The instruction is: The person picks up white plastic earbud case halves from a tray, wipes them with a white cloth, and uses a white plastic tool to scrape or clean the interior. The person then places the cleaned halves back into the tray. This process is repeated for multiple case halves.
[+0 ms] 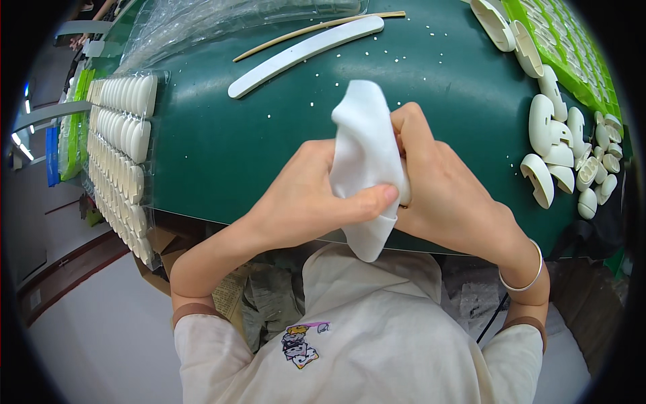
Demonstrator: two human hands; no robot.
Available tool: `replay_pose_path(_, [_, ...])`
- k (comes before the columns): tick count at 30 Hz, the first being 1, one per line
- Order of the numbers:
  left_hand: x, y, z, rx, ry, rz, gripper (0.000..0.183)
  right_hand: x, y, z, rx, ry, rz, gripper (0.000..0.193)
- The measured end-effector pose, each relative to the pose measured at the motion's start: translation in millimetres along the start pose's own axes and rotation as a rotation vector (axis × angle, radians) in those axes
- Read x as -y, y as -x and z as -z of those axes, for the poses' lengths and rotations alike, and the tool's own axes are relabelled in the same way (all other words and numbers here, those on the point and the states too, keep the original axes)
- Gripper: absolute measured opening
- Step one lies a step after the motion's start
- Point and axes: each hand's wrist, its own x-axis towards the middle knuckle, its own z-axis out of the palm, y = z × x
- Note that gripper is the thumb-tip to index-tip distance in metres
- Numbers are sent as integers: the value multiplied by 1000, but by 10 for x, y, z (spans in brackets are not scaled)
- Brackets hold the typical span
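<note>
Over the near edge of the green table, my left hand (pixel 313 188) is closed on a white cloth (pixel 363 138), its thumb pressed flat against the fabric. The cloth hangs in folds, with a corner dangling past the table edge. Right beside it, my right hand (pixel 437 172) has its fingers curled round a small off-white plastic piece (pixel 405 190). Only a sliver of that piece shows between the cloth and my palm; its full shape is hidden. Both hands touch at the cloth.
Farther back lie a white sanding-stick-like bar (pixel 306 55) and a thin wooden stick (pixel 316 32). Loose off-white plastic shells (pixel 540 126) pile up at the right, beside a green tray (pixel 572 54). A clear tray with rows of white parts (pixel 138 140) overhangs the left edge.
</note>
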Motion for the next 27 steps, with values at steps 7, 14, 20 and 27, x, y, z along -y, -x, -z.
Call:
replay_pose_path(7, [179, 37, -9, -26, 270, -44, 24, -89, -37, -4, -86, 49, 266, 36])
replay_pose_path(14, [379, 114, -99, -47, 317, -103, 24, -103, -24, -18, 177, -126, 205, 26])
replay_pose_path(20, [408, 88, -83, -25, 403, -2, 52, -76, -68, 14, 193, -156, 161, 22])
replay_pose_path(27, [407, 93, -56, -20, 397, 29, 52, -85, -64, -14, 160, -69, 193, 20])
